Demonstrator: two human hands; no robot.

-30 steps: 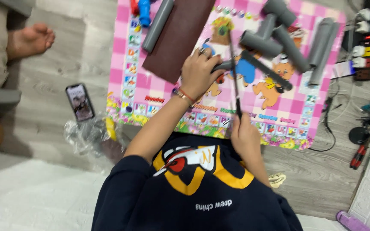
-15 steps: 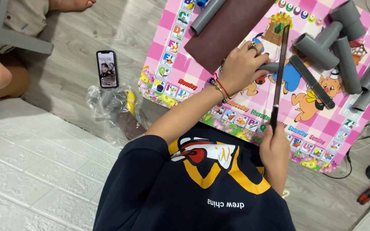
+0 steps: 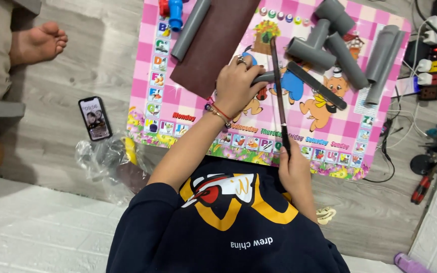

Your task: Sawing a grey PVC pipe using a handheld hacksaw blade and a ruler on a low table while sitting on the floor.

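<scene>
— Your view has swung round since half a second ago: the pink checked mat (image 3: 147, 65) now sits squarer in front of you, and the phone (image 3: 95, 118) has slid further left in the frame. Your hands have kept their grip through it.

— What is my left hand doing?

— Your left hand (image 3: 236, 86) is closed round a short grey pipe piece (image 3: 265, 77), pressing it down on the mat near the middle. Only the end of the pipe shows past your fingers.

— And my right?

— Your right hand (image 3: 292, 167) is wrapped tight on the near end of a long thin dark tool (image 3: 278, 96), at the edge of the mat closest to your body. The tool runs straight away from you and crosses the exposed end of the pipe piece, just beside your left fingers. Whether it is a file or a blade, you cannot tell from here.

— What lies around them?

— Just right of the tool lies a flat dark file (image 3: 317, 86), set at a slant. Beyond it are grey tee fittings (image 3: 319, 45), and two longer grey pipes (image 3: 383, 60) lie at the right edge of the mat. Left of your left hand is a dark brown sheet (image 3: 213, 45) with another grey pipe (image 3: 190, 28) alongside it. Off the mat, a power strip (image 3: 433, 50) lies on the floor at the right, a crumpled plastic bag (image 3: 104, 159) near your left elbow, and another person's bare foot (image 3: 36, 45) at the top left.
</scene>
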